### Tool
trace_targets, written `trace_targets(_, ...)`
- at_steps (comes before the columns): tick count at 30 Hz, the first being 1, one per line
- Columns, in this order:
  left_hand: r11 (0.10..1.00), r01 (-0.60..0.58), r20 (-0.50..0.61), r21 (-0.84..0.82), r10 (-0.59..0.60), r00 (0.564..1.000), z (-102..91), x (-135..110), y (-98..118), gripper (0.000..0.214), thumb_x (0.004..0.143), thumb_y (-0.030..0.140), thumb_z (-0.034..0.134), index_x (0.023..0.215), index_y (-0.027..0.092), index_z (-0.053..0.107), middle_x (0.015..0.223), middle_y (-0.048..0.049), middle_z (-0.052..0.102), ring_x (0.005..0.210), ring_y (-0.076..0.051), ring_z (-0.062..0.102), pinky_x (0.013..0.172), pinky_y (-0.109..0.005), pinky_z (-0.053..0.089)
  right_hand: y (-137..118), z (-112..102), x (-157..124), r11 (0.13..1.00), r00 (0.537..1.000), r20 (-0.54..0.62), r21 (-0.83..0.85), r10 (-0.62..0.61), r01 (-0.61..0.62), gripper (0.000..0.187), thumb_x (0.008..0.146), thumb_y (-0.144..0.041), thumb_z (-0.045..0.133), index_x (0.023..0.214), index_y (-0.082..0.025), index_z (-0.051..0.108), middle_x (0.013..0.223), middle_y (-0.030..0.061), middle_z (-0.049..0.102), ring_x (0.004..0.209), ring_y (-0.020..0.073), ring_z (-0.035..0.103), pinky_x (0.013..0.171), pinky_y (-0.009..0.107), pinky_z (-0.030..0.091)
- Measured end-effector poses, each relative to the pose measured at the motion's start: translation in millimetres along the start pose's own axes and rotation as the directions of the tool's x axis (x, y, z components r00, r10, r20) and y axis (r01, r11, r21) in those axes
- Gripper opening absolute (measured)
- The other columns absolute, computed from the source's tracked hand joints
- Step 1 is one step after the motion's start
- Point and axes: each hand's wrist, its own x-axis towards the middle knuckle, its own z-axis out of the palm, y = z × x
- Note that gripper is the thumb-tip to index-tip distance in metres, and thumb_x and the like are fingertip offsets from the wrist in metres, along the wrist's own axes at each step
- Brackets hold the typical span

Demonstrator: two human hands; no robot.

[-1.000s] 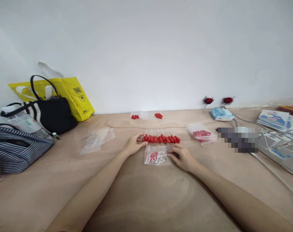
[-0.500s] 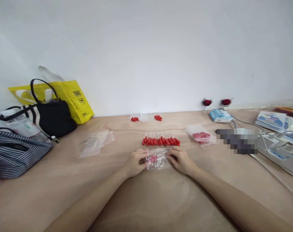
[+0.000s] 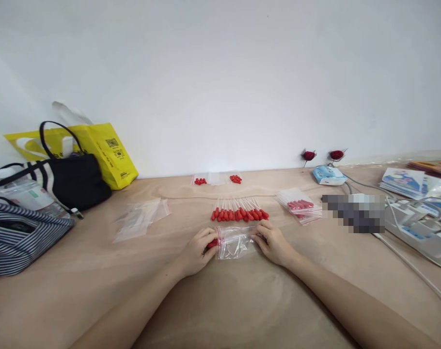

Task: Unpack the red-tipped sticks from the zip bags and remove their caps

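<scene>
My left hand [image 3: 198, 251] is closed on a bunch of red pieces [image 3: 212, 244], red like the heads of the nearby sticks; any stems are hidden by the fingers. They sit at the red-striped mouth of a clear zip bag [image 3: 237, 242], whose body looks empty. On the bag's right end my right hand [image 3: 273, 241] pinches the plastic between thumb and fingers. Just beyond the hands lies a fanned row of thin pale sticks with red bulb-shaped heads [image 3: 239, 214], heads toward me.
Flat zip bags [image 3: 142, 219] lie left. Filled bags with red heads [image 3: 300, 204] lie right, and more red heads [image 3: 236, 179] in bags near the wall. A black handbag [image 3: 78, 179], yellow bag [image 3: 115, 155], striped pouch [image 3: 27, 237], tissue pack [image 3: 329, 175] and power strip [image 3: 417, 228] flank them.
The red pieces have shifted left, from inside the bag to its mouth, under my left fingers. My left hand moved slightly left; my right hand stayed on the bag's end.
</scene>
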Motion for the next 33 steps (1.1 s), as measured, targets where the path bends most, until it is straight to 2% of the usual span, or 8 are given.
trace_targets(8,0.991,0.131,0.01,-0.037,-0.131,0.991,-24.8,-17.7,-13.2,0.021,0.078,0.025,0.046,0.095,0.021,0.057,0.092,-0.0033,0.056,0.077,-0.013,0.054,0.068,-0.023,0.043,7.3,-5.8,-3.0,0.998,0.998,0.055,-0.05,0.029,-0.026,0.011,0.078,-0.016,0.046,0.069,-0.018,0.053,0.075,0.003,0.051,0.071,0.014,0.049,0.064,0.027,0.04)
trace_targets(14,0.959,0.283,0.072,-0.005,-0.282,0.957,-20.8,4.8,-8.9,0.024,0.068,0.031,0.056,0.089,0.019,0.057,0.082,-0.0022,0.06,0.073,-0.015,0.055,0.063,-0.024,0.043,4.9,-3.3,-2.5,0.998,0.997,0.068,-0.058,0.035,-0.031,0.009,0.077,-0.017,0.048,0.072,-0.018,0.055,0.077,0.0037,0.053,0.073,0.0148,0.049,0.068,0.029,0.041)
trace_targets(17,0.926,0.371,0.148,0.074,-0.379,0.914,-24.3,14.1,-3.6,0.015,0.062,0.026,0.057,0.075,0.019,0.059,0.067,0.001,0.06,0.059,-0.013,0.054,0.051,-0.021,0.038,3.7,-3.5,-2.3,0.998,0.997,0.074,-0.055,0.033,-0.029,0.009,0.077,-0.017,0.047,0.072,-0.018,0.055,0.076,0.0037,0.053,0.073,0.015,0.049,0.068,0.029,0.041)
trace_targets(21,0.846,0.51,0.235,0.157,-0.533,0.813,-42.1,7.0,-3.8,0.003,0.052,0.018,0.057,0.053,0.018,0.055,0.05,0.0041,0.057,0.045,-0.01,0.048,0.042,-0.019,0.028,4.9,-3.2,-2.8,0.999,0.996,0.082,-0.047,0.027,-0.023,0.009,0.078,-0.018,0.047,0.072,-0.018,0.055,0.075,0.0036,0.053,0.073,0.0151,0.049,0.068,0.029,0.041)
trace_targets(24,0.801,0.595,0.24,0.071,-0.593,0.769,-55.8,-1.3,-14.4,0.008,0.05,0.021,0.06,0.046,0.018,0.054,0.042,0.0055,0.053,0.039,-0.008,0.043,0.041,-0.018,0.026,6.5,-2.5,-3.1,0.999,0.997,0.079,-0.043,0.022,-0.019,0.01,0.078,-0.018,0.047,0.071,-0.019,0.055,0.075,0.0035,0.054,0.073,0.0153,0.05,0.068,0.03,0.041)
trace_targets(27,0.696,0.699,0.268,-0.161,-0.651,0.71,-61.4,4.8,-30.1,0.017,0.049,0.03,0.065,0.048,0.017,0.054,0.04,0.0052,0.051,0.04,-0.008,0.044,0.042,-0.018,0.032,7.1,-1.9,-3.2,0.999,0.996,0.08,-0.038,0.028,-0.025,0.011,0.078,-0.019,0.046,0.072,-0.019,0.055,0.074,0.0035,0.054,0.073,0.0153,0.05,0.068,0.03,0.042)
trace_targets(30,0.588,0.734,0.189,-0.339,-0.722,0.666,-56.1,29.4,-43.9,0.025,0.05,0.035,0.067,0.049,0.015,0.052,0.04,0.0049,0.05,0.041,-0.008,0.048,0.046,-0.02,0.039,6.1,-2.1,-2.9,0.999,0.996,0.085,-0.04,0.031,-0.028,0.011,0.078,-0.019,0.046,0.072,-0.019,0.055,0.075,0.0036,0.054,0.073,0.0153,0.05,0.068,0.03,0.041)
trace_targets(33,0.607,0.709,0.114,-0.36,-0.725,0.679,-42.4,62.2,-53.2,0.027,0.056,0.039,0.065,0.052,0.015,0.054,0.039,0.0031,0.05,0.041,-0.01,0.05,0.047,-0.022,0.043,4.2,-2.9,-2.6,0.999,0.996,0.083,-0.048,0.03,-0.026,0.011,0.078,-0.019,0.046,0.072,-0.019,0.055,0.074,0.0034,0.054,0.073,0.0154,0.05,0.068,0.03,0.041)
